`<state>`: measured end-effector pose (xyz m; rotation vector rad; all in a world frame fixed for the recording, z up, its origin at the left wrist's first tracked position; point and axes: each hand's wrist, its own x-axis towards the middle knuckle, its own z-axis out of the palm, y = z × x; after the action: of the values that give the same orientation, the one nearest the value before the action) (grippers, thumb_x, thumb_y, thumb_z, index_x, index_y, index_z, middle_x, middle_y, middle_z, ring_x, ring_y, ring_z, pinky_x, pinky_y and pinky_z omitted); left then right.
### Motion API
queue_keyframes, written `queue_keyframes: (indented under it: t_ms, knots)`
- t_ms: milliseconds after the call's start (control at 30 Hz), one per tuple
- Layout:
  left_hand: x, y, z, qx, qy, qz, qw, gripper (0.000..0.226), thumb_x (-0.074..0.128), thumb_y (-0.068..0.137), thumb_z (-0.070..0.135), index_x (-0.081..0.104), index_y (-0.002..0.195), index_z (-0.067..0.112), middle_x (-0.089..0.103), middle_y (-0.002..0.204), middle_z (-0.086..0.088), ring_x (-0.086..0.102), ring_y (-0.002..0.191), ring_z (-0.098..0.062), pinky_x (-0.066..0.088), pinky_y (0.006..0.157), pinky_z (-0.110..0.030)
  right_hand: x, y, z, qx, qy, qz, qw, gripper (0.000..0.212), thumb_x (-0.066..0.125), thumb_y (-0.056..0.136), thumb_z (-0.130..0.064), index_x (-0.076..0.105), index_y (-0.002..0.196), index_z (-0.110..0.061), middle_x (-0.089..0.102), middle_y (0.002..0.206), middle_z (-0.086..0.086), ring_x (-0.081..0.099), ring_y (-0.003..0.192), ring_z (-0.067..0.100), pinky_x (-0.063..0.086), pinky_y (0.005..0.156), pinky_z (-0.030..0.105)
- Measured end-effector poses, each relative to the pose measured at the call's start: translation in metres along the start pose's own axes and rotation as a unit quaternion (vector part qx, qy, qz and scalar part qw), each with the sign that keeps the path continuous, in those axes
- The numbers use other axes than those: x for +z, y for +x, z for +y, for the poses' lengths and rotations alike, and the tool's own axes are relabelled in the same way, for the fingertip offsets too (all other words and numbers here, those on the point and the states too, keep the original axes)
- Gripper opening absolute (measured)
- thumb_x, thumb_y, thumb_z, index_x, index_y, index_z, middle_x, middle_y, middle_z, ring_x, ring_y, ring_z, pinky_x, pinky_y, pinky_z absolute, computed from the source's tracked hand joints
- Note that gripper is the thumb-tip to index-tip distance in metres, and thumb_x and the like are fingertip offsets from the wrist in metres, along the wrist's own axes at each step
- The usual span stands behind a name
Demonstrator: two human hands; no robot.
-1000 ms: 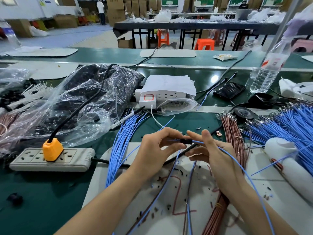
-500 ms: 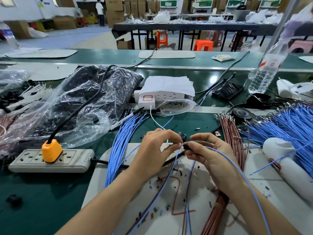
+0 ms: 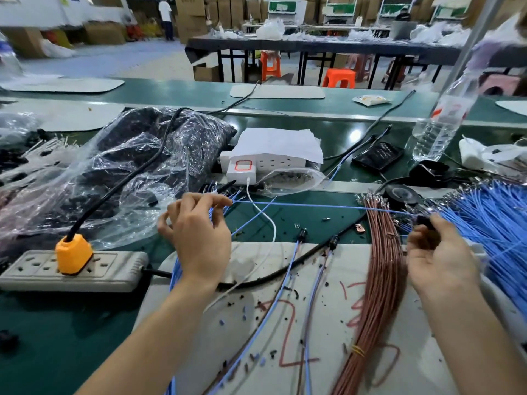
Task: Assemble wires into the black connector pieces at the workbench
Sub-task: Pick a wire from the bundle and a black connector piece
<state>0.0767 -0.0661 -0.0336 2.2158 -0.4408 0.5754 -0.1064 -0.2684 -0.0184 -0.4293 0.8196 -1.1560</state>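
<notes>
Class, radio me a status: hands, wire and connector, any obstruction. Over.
Left hand pinching blue wire end. Right hand gripping black connector; wire taut between them. Brown wire bundle lies under the span, not blocking.

Bright, even overhead lighting is provided. A glare spot is reflected on the glossy dark-green desk surface (image 3: 355, 136). The background is blurred; lines are bowed at the frame edges.

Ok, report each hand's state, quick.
Left hand: pinching one end of the blue wire.
Right hand: gripping the black connector.
</notes>
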Motion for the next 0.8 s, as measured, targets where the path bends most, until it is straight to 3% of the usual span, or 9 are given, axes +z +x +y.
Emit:
queue_keyframes:
  t_ms: [67,100,167,267,333,433,533,667,800]
  knots:
    - [-0.001,-0.006,0.006,0.045,-0.009,0.033,0.998,0.027,0.066,0.079,0.005,0.069,0.097,0.024,0.051,0.124,-0.006,0.039,0.126,-0.03,0.017,0.109,-0.057,0.003,-0.01,0.006,-0.125,-0.088,-0.026,0.988,0.016,0.064,0.09,-0.009,0.057,0.08,-0.019,0.064,0.071,-0.008,0.058,0.062,0.004,0.049,0.058,0.013]
    - [-0.002,-0.009,0.009,0.084,-0.027,0.051,0.995,0.029,0.065,0.078,0.004,0.068,0.101,0.021,0.046,0.132,-0.01,0.034,0.132,-0.032,0.016,0.11,-0.057,0.005,-0.019,0.01,-0.211,-0.148,-0.065,0.964,0.018,0.065,0.089,-0.009,0.059,0.079,-0.022,0.066,0.066,-0.011,0.059,0.061,0.002,0.049,0.061,0.014]
    - [-0.004,-0.014,0.016,0.195,-0.101,0.057,0.974,0.028,0.06,0.081,0.005,0.066,0.106,0.016,0.046,0.133,-0.013,0.039,0.13,-0.03,0.028,0.107,-0.055,0.008,-0.04,0.02,-0.362,-0.266,-0.169,0.877,0.019,0.068,0.087,-0.012,0.061,0.081,-0.028,0.067,0.068,-0.017,0.06,0.061,0.0,0.048,0.064,0.014]
    - [-0.005,-0.032,0.024,0.312,-0.271,-0.12,0.903,0.031,0.059,0.087,0.005,0.06,0.118,0.01,0.056,0.118,-0.005,0.06,0.09,-0.012,0.05,0.085,-0.03,0.003,-0.065,0.039,-0.485,-0.345,-0.299,0.746,0.017,0.068,0.086,-0.021,0.061,0.093,-0.034,0.066,0.084,-0.019,0.063,0.075,-0.001,0.048,0.073,0.014]
    - [-0.005,-0.04,0.029,0.319,-0.309,-0.221,0.869,0.038,0.065,0.087,0.01,0.057,0.124,0.01,0.059,0.11,0.001,0.058,0.072,-0.005,0.047,0.074,-0.014,-0.002,-0.076,0.05,-0.499,-0.347,-0.354,0.711,0.026,0.07,0.085,-0.023,0.06,0.107,-0.03,0.067,0.097,-0.016,0.067,0.083,0.006,0.053,0.076,0.023]
    - [-0.002,-0.041,0.028,0.297,-0.321,-0.223,0.871,0.025,0.069,0.084,0.012,0.067,0.107,0.005,0.063,0.09,0.001,0.058,0.071,-0.004,0.046,0.071,-0.01,-0.005,-0.081,0.058,-0.488,-0.347,-0.382,0.704,0.031,0.072,0.082,-0.025,0.059,0.111,-0.028,0.066,0.097,-0.019,0.067,0.083,0.007,0.054,0.075,0.025]
    - [-0.002,-0.036,0.023,0.28,-0.331,-0.227,0.872,0.012,0.068,0.08,0.005,0.07,0.09,-0.001,0.065,0.083,-0.004,0.061,0.072,-0.009,0.048,0.069,-0.014,-0.005,-0.081,0.061,-0.454,-0.346,-0.41,0.711,0.027,0.073,0.082,-0.026,0.062,0.106,-0.023,0.065,0.094,-0.009,0.065,0.078,0.011,0.054,0.072,0.029]
    - [-0.001,-0.036,0.022,0.269,-0.326,-0.254,0.87,0.009,0.068,0.081,-0.001,0.07,0.089,-0.002,0.063,0.082,-0.002,0.06,0.07,-0.007,0.047,0.069,-0.013,-0.003,-0.078,0.061,-0.472,-0.372,-0.408,0.687,0.015,0.071,0.08,-0.017,0.067,0.091,-0.008,0.064,0.085,0.001,0.062,0.075,0.01,0.052,0.068,0.025]
    - [0.0,-0.037,0.022,0.245,-0.328,-0.274,0.87,0.007,0.068,0.082,0.0,0.071,0.088,-0.002,0.065,0.081,-0.002,0.062,0.071,-0.007,0.046,0.069,-0.013,-0.003,-0.08,0.06,-0.469,-0.349,-0.407,0.702,0.014,0.071,0.079,-0.018,0.065,0.09,-0.013,0.064,0.084,0.001,0.062,0.074,0.01,0.052,0.068,0.023]
